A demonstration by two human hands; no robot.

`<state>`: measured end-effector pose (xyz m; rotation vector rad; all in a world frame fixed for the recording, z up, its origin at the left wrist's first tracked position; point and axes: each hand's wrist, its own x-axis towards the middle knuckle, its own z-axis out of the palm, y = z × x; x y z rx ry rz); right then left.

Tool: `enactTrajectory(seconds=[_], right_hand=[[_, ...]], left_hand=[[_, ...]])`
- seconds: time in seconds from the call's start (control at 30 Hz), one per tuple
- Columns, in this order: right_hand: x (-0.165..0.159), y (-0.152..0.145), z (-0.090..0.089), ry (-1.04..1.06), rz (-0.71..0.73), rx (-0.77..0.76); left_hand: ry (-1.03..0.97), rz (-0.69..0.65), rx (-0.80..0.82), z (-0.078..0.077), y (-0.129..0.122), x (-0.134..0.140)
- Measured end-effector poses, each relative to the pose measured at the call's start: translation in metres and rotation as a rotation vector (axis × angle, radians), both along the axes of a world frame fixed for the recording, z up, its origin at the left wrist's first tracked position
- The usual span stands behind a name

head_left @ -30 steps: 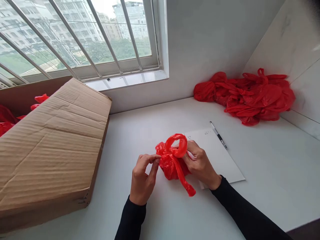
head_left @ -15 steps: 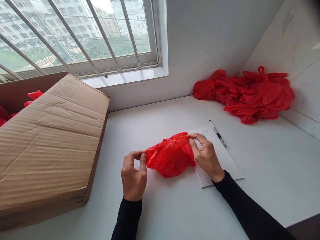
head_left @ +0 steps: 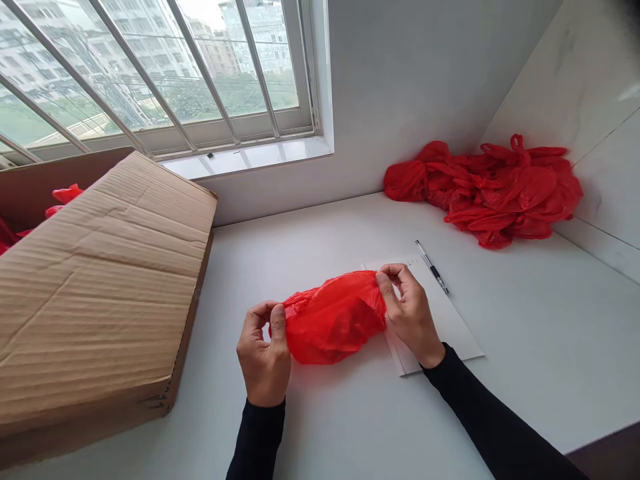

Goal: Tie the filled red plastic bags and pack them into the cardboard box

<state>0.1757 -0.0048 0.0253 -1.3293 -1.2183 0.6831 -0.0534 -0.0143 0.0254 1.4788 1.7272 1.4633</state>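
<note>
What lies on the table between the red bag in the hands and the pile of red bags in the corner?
In the head view, between the red bag and the pile of red bags lie a white sheet of paper and a pen.

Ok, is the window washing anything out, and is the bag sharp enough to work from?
Head view: window bright, sky patch blown out; red bag sharp between left hand and right hand; soft shadows on the table; edges bend slightly.

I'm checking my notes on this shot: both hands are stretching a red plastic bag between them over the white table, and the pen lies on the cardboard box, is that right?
Not quite. In the head view the pen lies on the sheet of paper, not on the cardboard box. The rest holds: the left hand and right hand stretch the red plastic bag over the white table.
</note>
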Motion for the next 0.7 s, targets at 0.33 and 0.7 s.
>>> enactTrajectory(seconds=[0.33, 0.7], right_hand=[[-0.002, -0.01, 0.007, -0.14, 0.233, 0.071], [0.005, -0.012, 0.003, 0.196, 0.162, 0.227]], left_hand=[[-0.121, -0.117, -0.185, 0.008, -0.005, 0.011], [-0.31, -0.087, -0.13, 0.022, -0.006, 0.002]])
